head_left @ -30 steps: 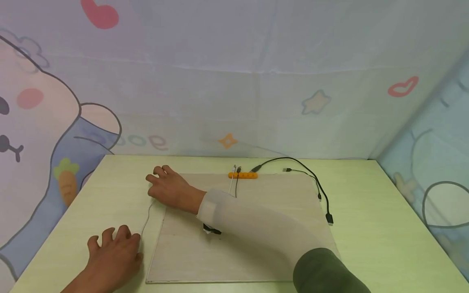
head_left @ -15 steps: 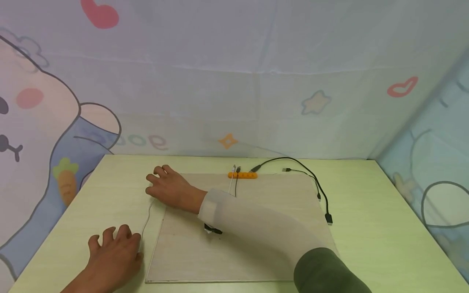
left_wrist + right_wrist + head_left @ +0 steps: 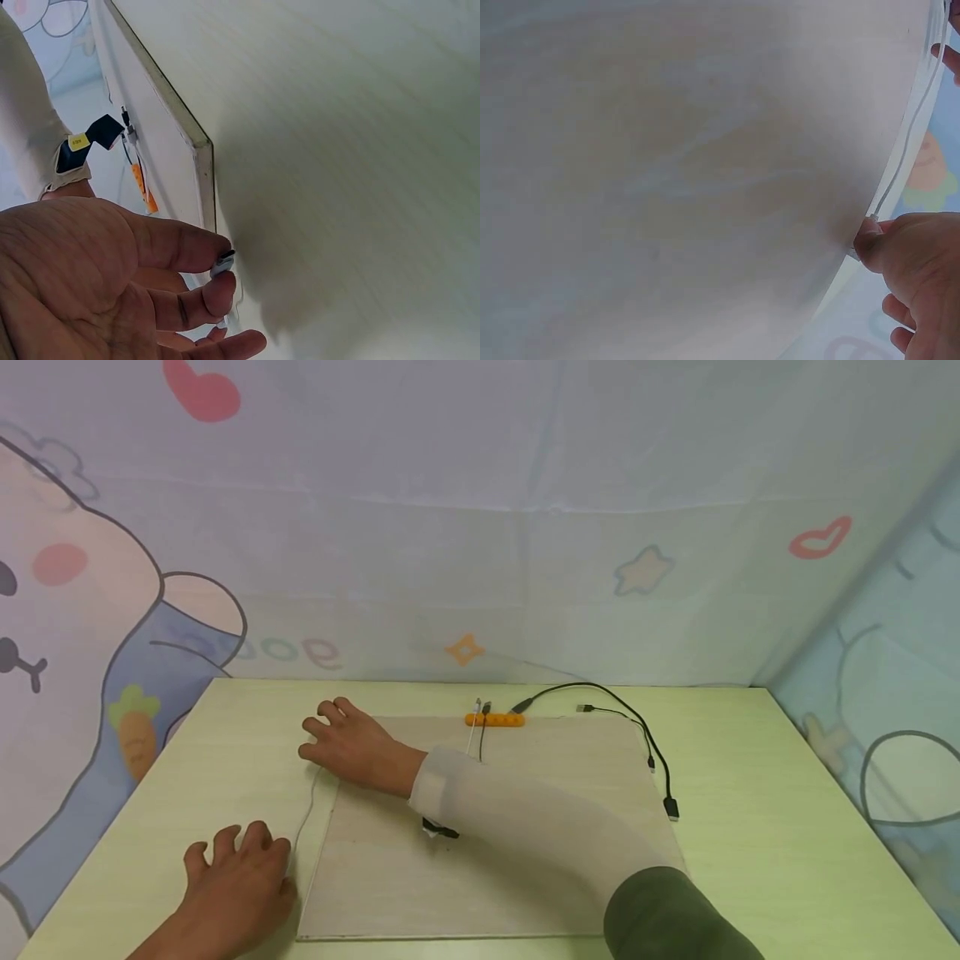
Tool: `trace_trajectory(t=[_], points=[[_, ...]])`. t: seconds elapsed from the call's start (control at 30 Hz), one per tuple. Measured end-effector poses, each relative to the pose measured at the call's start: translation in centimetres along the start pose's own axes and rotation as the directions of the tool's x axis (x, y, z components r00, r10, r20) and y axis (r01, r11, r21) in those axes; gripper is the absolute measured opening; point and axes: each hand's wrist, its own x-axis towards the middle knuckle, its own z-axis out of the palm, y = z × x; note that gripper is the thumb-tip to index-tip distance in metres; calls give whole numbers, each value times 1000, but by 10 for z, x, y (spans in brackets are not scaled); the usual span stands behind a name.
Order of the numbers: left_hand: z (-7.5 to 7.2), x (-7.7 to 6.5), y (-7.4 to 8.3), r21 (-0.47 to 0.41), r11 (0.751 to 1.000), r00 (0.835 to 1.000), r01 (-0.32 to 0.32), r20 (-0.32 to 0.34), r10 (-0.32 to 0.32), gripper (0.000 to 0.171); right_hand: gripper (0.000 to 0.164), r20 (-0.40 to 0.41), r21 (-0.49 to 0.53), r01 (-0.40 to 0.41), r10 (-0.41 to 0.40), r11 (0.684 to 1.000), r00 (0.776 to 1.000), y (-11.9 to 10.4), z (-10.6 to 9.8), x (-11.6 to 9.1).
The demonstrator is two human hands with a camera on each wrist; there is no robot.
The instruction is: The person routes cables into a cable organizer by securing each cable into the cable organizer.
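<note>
A thin white charging cable (image 3: 310,810) runs between the two hands, along the left side of a pale board (image 3: 405,893). My left hand (image 3: 238,885), near the front left corner of the board, pinches a small plug (image 3: 223,264) between thumb and index finger, its metal tip showing in the left wrist view. My right hand (image 3: 352,745) reaches across to the board's back left corner. There its thumb and a finger pinch the cable's other end, mostly covered by the thumb; the white cord (image 3: 909,139) leads away from it in the right wrist view.
An orange cable holder (image 3: 495,720) lies at the board's back edge, with a white cable (image 3: 471,742) and a dark cable (image 3: 482,745) at it. A thick black cable (image 3: 637,722) and a thinner black cable (image 3: 643,727) curve along the right side. The right sleeve (image 3: 540,822) crosses the board.
Both hands keep their places and grips. The white cable between them bows slightly further to the right, toward the board.
</note>
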Motion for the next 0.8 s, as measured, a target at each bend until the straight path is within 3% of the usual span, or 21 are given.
trace_trajectory(t=[0.23, 0.37, 0.8], points=[[-4, -1, 7, -7, 1000, 1000, -12, -29, 12, 11, 33, -26, 13, -2, 2, 1000, 1000, 7, 1, -5], [-2, 1, 8, -15, 1000, 999, -16, -41, 15, 11, 34, -3, 4, -1, 1, 1000, 1000, 9, 1, -7], [-8, 3, 19, -36, 999, 1000, -17, -1, 17, 10, 32, -5, 23, -26, 26, 999, 1000, 15, 5, -16]])
